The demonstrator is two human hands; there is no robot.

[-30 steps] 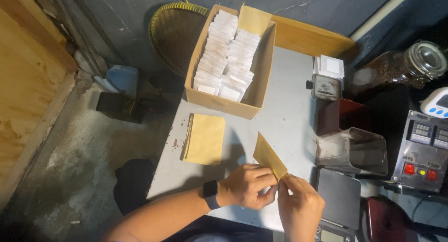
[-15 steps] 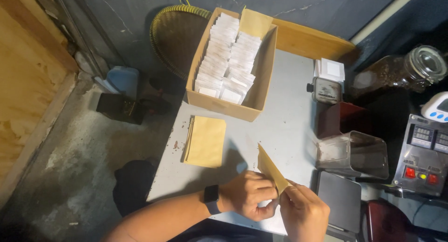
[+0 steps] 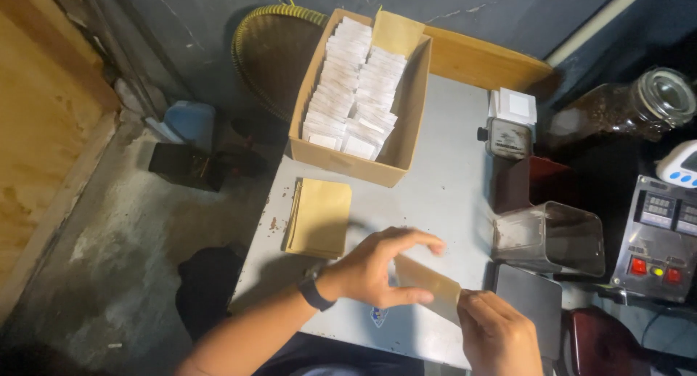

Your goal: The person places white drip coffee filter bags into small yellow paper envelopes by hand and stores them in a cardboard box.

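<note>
Brown paper pouch [image 3: 430,283] pinched between both hands.

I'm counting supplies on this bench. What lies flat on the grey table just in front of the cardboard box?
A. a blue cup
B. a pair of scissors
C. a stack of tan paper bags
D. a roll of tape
C: a stack of tan paper bags lies flat on the table, just in front of the cardboard box.

Bare table [image 3: 443,180], cardboard box [image 3: 347,164] behind
</note>
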